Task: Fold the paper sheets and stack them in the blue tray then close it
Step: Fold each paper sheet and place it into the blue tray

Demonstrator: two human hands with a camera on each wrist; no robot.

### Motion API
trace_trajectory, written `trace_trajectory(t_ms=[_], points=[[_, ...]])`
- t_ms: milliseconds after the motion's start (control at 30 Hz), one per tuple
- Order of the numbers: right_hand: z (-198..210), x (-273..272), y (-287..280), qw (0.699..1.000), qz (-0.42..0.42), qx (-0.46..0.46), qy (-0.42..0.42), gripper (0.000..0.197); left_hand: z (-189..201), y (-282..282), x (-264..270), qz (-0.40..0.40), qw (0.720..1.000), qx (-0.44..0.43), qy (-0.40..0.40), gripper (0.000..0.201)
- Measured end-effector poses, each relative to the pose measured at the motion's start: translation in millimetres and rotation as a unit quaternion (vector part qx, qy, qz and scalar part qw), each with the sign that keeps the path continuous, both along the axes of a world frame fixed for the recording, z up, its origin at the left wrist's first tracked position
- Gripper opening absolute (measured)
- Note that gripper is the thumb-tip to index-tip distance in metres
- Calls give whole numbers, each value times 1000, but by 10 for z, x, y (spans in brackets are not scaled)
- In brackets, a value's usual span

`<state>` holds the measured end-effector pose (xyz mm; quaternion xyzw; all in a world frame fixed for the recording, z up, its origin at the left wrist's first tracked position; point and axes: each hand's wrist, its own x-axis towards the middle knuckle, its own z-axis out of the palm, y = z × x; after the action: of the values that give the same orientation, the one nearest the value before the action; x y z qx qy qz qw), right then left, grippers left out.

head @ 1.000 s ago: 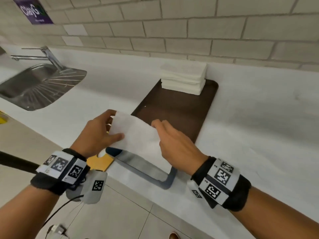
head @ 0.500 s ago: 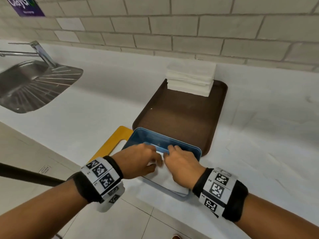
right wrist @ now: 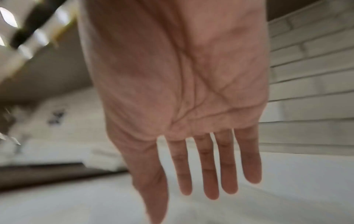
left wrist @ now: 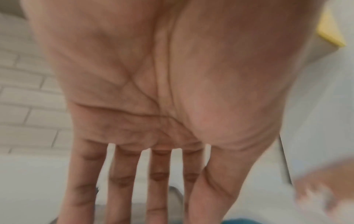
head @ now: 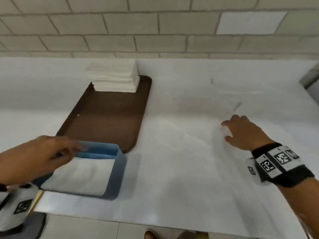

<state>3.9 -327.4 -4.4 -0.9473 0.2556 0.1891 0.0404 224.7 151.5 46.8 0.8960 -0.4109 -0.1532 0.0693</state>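
Observation:
The blue tray (head: 115, 171) sits at the counter's front edge with a folded white paper sheet (head: 81, 175) lying flat inside it. My left hand (head: 51, 152) hovers over the tray's left part, fingers straight and empty; the left wrist view shows my left hand (left wrist: 145, 189) with spread fingers. My right hand (head: 241, 131) is far off to the right over the bare white counter, fingers straight and holding nothing; in the right wrist view my right hand (right wrist: 203, 174) is flat and open. A stack of white paper sheets (head: 115, 78) rests at the far end of the brown tray (head: 107, 114).
The white counter (head: 189, 169) stretches right of the trays. A tiled wall (head: 155, 28) runs behind it. A yellow board edge (left wrist: 329, 31) shows by the blue tray in the left wrist view. A metal edge (head: 310, 76) stands at the far right.
Both hands placed the folded sheet into the blue tray and let go. My right hand swung far right across the counter; the left lifted off the sheet. The view shifted right.

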Motion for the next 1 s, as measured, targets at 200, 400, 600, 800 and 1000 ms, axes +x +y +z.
trace_trajectory(t_ms=[200, 400, 600, 800, 1000], points=[[-307, -299, -642, 995, -27, 87, -46, 54, 652, -1054, -858, -24, 993, -115, -7, 23], [-351, -350, -782, 979, -48, 154, -124, 45, 457, -2290, -1636, -58, 977, -166, 124, 21], [259, -591, -550, 829, -101, 370, -407, 30, -287, -3264, -2027, 39, 923, -255, 286, 57], [497, -279, -180, 682, -118, 638, -336, 16, -530, -3636, -2113, 216, 801, -429, 357, 37], [5, 363, -506, 878, -46, 349, -323, 24, -692, -3056, -1978, 403, 714, -445, 362, 23]])
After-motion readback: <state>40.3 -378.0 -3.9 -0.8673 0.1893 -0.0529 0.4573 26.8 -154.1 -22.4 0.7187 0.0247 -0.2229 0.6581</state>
